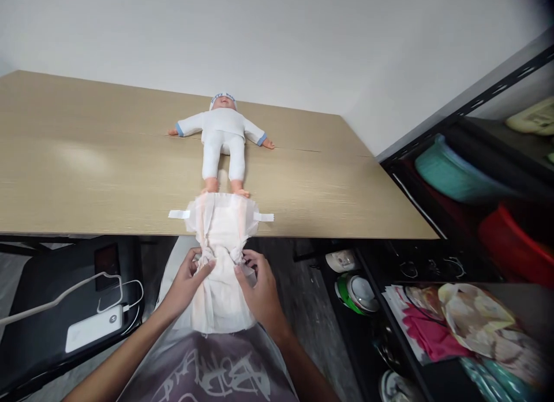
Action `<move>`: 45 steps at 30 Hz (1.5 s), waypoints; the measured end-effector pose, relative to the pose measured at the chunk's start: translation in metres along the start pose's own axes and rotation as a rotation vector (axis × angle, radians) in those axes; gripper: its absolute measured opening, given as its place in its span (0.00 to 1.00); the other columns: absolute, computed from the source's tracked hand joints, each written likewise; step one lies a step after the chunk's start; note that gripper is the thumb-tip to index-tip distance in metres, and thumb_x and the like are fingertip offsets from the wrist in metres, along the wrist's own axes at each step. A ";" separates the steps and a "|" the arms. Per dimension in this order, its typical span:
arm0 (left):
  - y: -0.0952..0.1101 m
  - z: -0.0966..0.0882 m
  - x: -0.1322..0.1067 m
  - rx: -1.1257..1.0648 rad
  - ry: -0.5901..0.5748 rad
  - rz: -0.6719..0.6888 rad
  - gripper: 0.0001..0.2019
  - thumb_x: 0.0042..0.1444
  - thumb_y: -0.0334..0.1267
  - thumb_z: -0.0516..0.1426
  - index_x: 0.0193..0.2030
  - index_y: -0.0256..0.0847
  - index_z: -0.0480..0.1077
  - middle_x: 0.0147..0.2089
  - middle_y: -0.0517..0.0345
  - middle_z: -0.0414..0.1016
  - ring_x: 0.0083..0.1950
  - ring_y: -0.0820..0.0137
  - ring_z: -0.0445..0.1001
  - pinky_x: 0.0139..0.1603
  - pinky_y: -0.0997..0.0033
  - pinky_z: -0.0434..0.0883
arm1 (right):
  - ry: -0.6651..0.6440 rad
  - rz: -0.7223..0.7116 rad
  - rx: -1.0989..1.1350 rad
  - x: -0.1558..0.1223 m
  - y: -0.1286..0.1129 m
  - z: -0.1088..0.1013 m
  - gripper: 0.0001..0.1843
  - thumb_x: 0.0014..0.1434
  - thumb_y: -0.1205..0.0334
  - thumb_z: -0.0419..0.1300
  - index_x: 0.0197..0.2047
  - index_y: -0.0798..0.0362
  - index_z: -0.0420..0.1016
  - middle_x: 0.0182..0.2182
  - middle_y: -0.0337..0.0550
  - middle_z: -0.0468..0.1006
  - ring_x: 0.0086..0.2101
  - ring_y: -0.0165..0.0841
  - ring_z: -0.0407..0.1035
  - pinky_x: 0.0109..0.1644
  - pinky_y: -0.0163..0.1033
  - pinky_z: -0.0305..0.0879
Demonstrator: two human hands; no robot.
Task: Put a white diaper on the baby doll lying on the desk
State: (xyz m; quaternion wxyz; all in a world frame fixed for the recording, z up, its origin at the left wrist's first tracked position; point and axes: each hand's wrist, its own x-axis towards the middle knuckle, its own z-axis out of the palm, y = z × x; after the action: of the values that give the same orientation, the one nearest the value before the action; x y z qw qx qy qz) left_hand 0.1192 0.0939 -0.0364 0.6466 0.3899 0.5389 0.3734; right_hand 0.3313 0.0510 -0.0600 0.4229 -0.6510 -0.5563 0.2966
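Note:
An unfolded white diaper (pixel 223 229) stretches from the table's front edge down over my lap, its two side tabs spread out left and right. My left hand (pixel 190 281) pinches its left edge near the middle, thumb on top. On the opposite edge, my right hand (pixel 259 284) grips the diaper the same way. Just beyond the diaper's far end lies a baby doll (pixel 224 131) on its back, arms out, feet toward me. It wears a white outfit with blue cuffs and a white cap with blue lettering.
The doll rests on a wooden table (pixel 108 171) against a white wall. At left, a white power bank (pixel 94 328) with cables lies on a black chair (pixel 38 310). Shelves at right hold a teal basin (pixel 454 171), a red basin (pixel 515 240) and bagged items (pixel 476 315).

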 end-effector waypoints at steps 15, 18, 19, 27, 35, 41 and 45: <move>-0.019 -0.035 -0.013 0.488 0.027 0.322 0.21 0.71 0.57 0.67 0.58 0.48 0.68 0.51 0.55 0.84 0.49 0.62 0.82 0.48 0.64 0.76 | -0.247 -0.550 -0.508 0.125 -0.042 0.047 0.35 0.82 0.49 0.59 0.85 0.52 0.64 0.85 0.54 0.60 0.84 0.47 0.51 0.89 0.62 0.49; 0.007 -0.059 -0.004 0.704 0.039 0.547 0.13 0.76 0.51 0.64 0.57 0.48 0.73 0.55 0.53 0.84 0.50 0.61 0.81 0.53 0.59 0.77 | -0.243 -0.540 -0.546 0.127 -0.035 0.052 0.36 0.84 0.47 0.55 0.86 0.51 0.62 0.86 0.52 0.57 0.85 0.46 0.50 0.90 0.62 0.46; 0.020 -0.066 0.005 0.753 0.071 0.647 0.11 0.76 0.49 0.63 0.57 0.48 0.74 0.54 0.53 0.84 0.50 0.60 0.81 0.54 0.58 0.77 | -0.243 -0.540 -0.551 0.126 -0.034 0.051 0.36 0.84 0.47 0.55 0.86 0.51 0.61 0.86 0.52 0.57 0.85 0.46 0.50 0.90 0.62 0.46; 0.160 -0.055 0.159 1.388 -0.009 1.194 0.28 0.69 0.30 0.60 0.75 0.42 0.70 0.78 0.35 0.73 0.75 0.44 0.73 0.73 0.40 0.71 | -0.264 -0.539 -0.607 0.125 -0.039 0.048 0.36 0.85 0.46 0.53 0.87 0.54 0.61 0.86 0.52 0.56 0.85 0.46 0.48 0.90 0.60 0.44; 0.190 -0.007 0.242 1.800 -0.599 1.271 0.53 0.48 0.21 0.69 0.82 0.58 0.67 0.92 0.54 0.50 0.91 0.44 0.53 0.84 0.44 0.62 | -0.278 -0.517 -0.570 0.123 -0.041 0.045 0.36 0.83 0.48 0.56 0.87 0.52 0.61 0.86 0.50 0.56 0.85 0.46 0.49 0.90 0.61 0.46; 0.194 0.009 0.260 1.627 -0.675 1.424 0.19 0.69 0.34 0.61 0.64 0.49 0.80 0.76 0.48 0.80 0.75 0.46 0.74 0.77 0.44 0.66 | -0.340 -0.494 -0.556 0.128 -0.046 0.039 0.38 0.82 0.48 0.58 0.88 0.50 0.60 0.87 0.49 0.54 0.85 0.48 0.49 0.89 0.64 0.50; 0.223 0.018 0.262 1.330 -0.702 1.408 0.17 0.74 0.37 0.57 0.65 0.47 0.80 0.68 0.48 0.85 0.67 0.49 0.79 0.69 0.47 0.72 | -0.406 -0.497 -0.578 0.148 -0.044 0.037 0.41 0.82 0.45 0.58 0.89 0.48 0.55 0.88 0.48 0.50 0.86 0.48 0.46 0.89 0.66 0.49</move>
State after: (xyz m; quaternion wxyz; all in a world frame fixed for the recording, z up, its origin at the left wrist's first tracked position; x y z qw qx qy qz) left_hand 0.1603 0.4215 0.0611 0.0556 0.9835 0.0666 0.1588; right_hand 0.3092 0.2041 -0.0262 0.1639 -0.5172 -0.8283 0.1398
